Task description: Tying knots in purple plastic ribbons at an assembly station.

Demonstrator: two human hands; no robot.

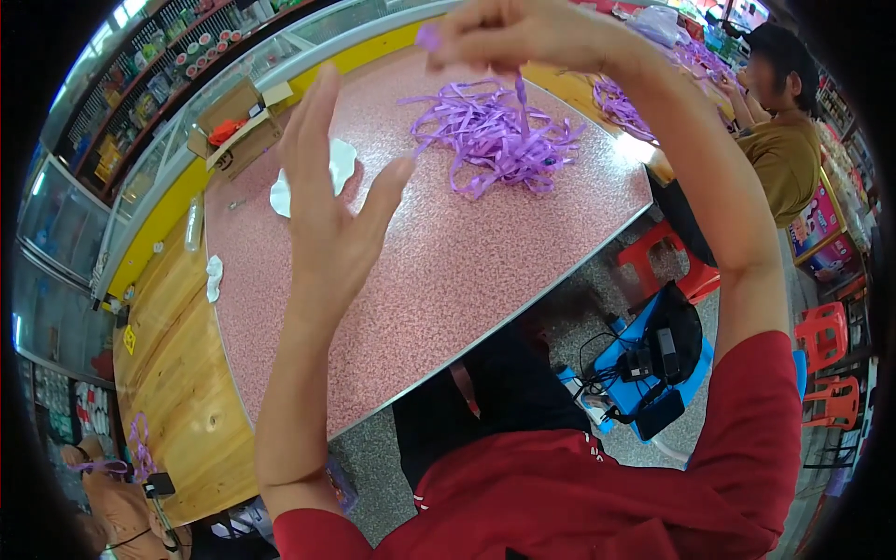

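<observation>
My right hand (523, 33) is raised over the far side of the pink speckled table (448, 280), its fingers pinched on a strand of purple ribbon (520, 93). The strand hangs down into a loose pile of purple ribbon (495, 140) on the tabletop. My left hand (327, 205) is lifted above the table with its fingers spread, holding nothing, to the left of the pile. Behind it on the table lies a white crumpled piece of paper (338, 163).
An open cardboard box (233, 126) sits at the table's far left corner. Another person (779, 121) works with more purple ribbon (621, 107) at the right. Red plastic stools (667, 261), a blue stool with a black bag and cables (658, 359), and a wooden table (177, 373) stand nearby.
</observation>
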